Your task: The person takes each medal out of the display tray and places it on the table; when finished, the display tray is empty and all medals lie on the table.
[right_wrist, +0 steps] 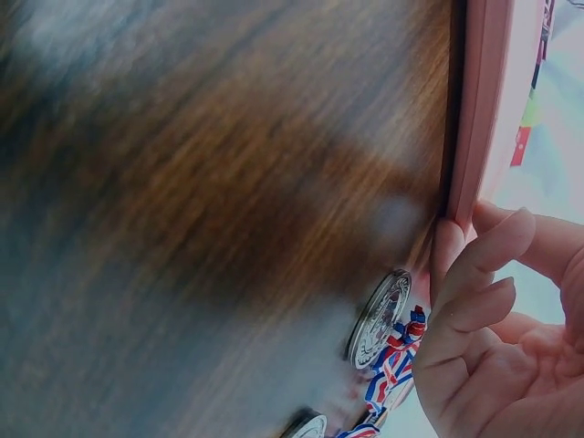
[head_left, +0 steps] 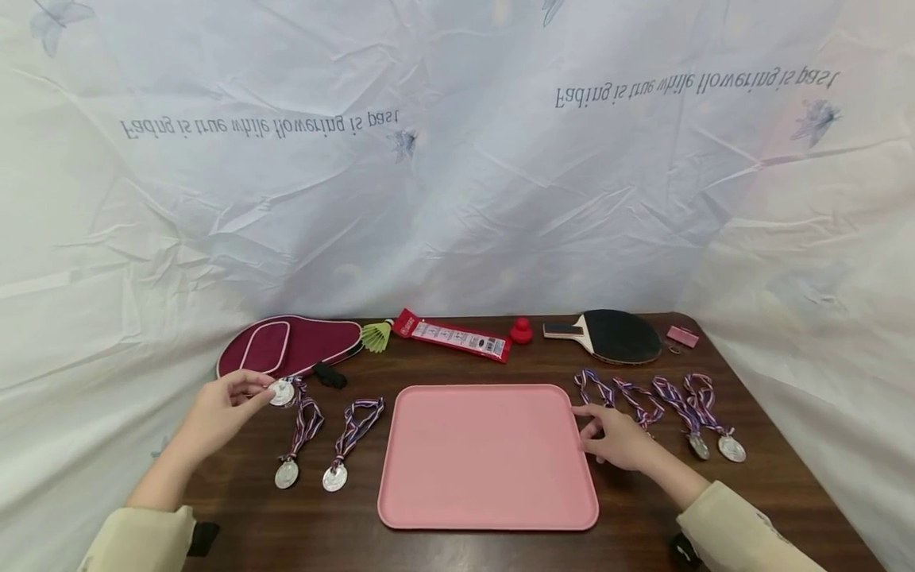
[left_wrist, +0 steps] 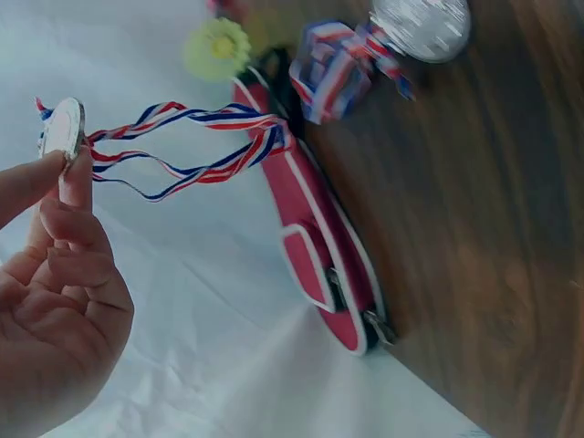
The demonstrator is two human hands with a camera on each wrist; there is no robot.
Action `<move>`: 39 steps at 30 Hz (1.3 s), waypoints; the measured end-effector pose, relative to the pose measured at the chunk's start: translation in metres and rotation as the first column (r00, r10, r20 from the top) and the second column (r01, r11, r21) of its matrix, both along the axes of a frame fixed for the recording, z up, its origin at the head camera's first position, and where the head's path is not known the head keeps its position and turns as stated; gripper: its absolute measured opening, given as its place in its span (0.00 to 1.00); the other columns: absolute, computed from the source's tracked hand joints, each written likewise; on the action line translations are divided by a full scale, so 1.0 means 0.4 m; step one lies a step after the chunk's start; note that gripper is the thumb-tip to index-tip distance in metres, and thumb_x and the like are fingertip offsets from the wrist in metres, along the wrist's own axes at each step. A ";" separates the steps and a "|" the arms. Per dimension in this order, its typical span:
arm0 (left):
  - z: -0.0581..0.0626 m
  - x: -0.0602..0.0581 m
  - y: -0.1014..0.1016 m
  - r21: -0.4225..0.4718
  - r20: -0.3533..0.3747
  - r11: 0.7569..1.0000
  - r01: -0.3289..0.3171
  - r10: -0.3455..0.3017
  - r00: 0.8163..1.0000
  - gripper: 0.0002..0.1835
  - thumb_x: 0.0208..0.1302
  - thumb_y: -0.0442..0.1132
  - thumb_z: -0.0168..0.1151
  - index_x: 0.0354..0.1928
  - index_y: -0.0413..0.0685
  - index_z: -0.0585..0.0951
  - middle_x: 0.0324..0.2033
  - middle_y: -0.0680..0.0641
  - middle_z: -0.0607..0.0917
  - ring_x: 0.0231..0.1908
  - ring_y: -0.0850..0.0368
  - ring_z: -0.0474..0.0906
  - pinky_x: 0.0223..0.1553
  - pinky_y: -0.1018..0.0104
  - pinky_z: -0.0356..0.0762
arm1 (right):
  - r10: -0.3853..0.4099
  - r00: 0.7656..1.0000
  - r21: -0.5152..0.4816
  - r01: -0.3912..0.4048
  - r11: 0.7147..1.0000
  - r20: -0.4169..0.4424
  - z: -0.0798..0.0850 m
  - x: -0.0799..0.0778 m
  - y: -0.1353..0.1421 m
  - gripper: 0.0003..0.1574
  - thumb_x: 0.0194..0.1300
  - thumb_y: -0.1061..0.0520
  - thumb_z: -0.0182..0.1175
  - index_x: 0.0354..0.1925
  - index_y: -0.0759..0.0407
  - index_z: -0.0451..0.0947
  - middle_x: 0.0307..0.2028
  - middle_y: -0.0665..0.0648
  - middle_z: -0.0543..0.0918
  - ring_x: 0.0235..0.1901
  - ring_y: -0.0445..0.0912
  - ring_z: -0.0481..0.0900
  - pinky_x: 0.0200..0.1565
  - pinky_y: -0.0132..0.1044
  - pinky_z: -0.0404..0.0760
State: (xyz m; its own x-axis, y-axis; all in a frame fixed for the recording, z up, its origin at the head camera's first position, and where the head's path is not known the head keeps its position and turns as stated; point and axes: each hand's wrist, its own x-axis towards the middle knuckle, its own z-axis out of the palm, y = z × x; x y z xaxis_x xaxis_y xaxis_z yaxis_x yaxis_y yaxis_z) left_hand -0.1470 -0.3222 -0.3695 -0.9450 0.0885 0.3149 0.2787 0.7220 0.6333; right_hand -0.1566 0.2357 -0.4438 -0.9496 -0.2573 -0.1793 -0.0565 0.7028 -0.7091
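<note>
At the left, my left hand (head_left: 227, 405) pinches a silver medal (head_left: 282, 392) between thumb and fingertips. In the left wrist view its red, white and blue ribbon (left_wrist: 214, 172) trails from the raised medal. Two more silver medals, one at the left (head_left: 287, 474) and one beside the tray (head_left: 334, 477), lie on the table with ribbons stretched behind them. My right hand (head_left: 618, 435) grips the right rim of a pink tray (head_left: 486, 457), thumb and fingers at its edge. Close under that hand in the right wrist view is another medal (right_wrist: 381, 319), its ribbon partly hidden.
Several ribboned medals (head_left: 731, 449) lie right of the tray. Along the back are a maroon paddle case (head_left: 322, 343), a green shuttlecock (head_left: 376, 336), a red package (head_left: 457, 337), a red knobbed piece (head_left: 521, 331), a table tennis paddle (head_left: 622, 338) and a pink clip-like item (head_left: 682, 337).
</note>
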 end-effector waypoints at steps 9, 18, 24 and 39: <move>-0.042 -0.027 -0.060 0.035 0.015 0.999 0.026 -0.027 1.000 0.09 0.57 0.36 0.61 0.38 0.38 0.77 0.30 0.43 0.81 0.28 0.65 0.77 0.28 0.75 0.71 | -0.003 1.000 0.006 0.003 1.000 0.005 -0.003 0.001 0.000 0.34 0.54 0.63 0.62 0.59 0.60 0.65 0.25 0.51 0.77 0.16 0.47 0.72 0.24 0.39 0.71; -0.072 -0.001 -0.087 0.003 0.033 0.998 0.068 -0.068 0.997 0.07 0.57 0.33 0.60 0.36 0.37 0.76 0.27 0.44 0.81 0.26 0.63 0.76 0.28 0.74 0.72 | 0.010 1.000 0.006 -0.010 1.000 -0.003 -0.001 -0.001 0.002 0.33 0.54 0.62 0.62 0.59 0.60 0.65 0.26 0.52 0.78 0.16 0.46 0.73 0.24 0.39 0.71; -0.086 0.043 -0.109 -0.034 0.113 0.996 0.079 -0.074 0.991 0.07 0.55 0.35 0.62 0.35 0.40 0.77 0.26 0.49 0.81 0.26 0.64 0.77 0.26 0.71 0.72 | 0.012 1.000 0.000 -0.012 1.000 -0.005 0.004 -0.002 0.004 0.33 0.54 0.62 0.62 0.59 0.60 0.65 0.26 0.52 0.78 0.16 0.47 0.72 0.24 0.39 0.71; -0.147 0.113 -0.162 0.093 0.391 0.994 0.064 -0.096 0.915 0.16 0.60 0.38 0.58 0.43 0.31 0.74 0.30 0.45 0.83 0.22 0.58 0.75 0.23 0.66 0.72 | 0.003 1.000 0.004 -0.003 1.000 -0.005 0.002 0.001 -0.001 0.33 0.54 0.62 0.62 0.59 0.60 0.65 0.25 0.52 0.78 0.16 0.46 0.72 0.23 0.38 0.70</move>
State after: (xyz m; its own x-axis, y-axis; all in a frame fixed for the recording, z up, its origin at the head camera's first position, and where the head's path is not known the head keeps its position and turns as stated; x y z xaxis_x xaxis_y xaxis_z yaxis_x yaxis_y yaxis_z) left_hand -0.1019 -0.3870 -0.4285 -0.9844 0.1597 -0.0733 0.0495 0.6524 0.7563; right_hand -0.1562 0.2353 -0.4430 -0.9496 -0.2595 -0.1756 -0.0621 0.7053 -0.7062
